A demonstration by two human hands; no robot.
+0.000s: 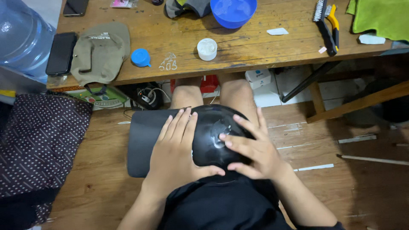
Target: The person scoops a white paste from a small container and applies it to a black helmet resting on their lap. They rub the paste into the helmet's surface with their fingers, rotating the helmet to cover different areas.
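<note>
Along the table's near edge [238, 64], a cap [100, 51], blue lid [140, 57] and white jar [207, 49] crowd the left and middle; bare wood stays open between jar and brushes [326, 23].

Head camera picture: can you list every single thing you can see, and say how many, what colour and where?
black boot: 1, shiny black, on the lap under both hands
black mat: 1, across the lap, under the boot
blue bowl: 1, table top middle
white tub: 1, table near front edge
blue cap: 1, table, beside the bag
olive bag: 1, table left
phones: 2, black, table left
brushes: 2, black and yellow handles, table right
green cloth: 1, table right corner
water jug: 1, clear blue, far left
dotted cloth: 1, dark, floor left
left hand: 1, flat on boot
right hand: 1, fingers on boot
</note>
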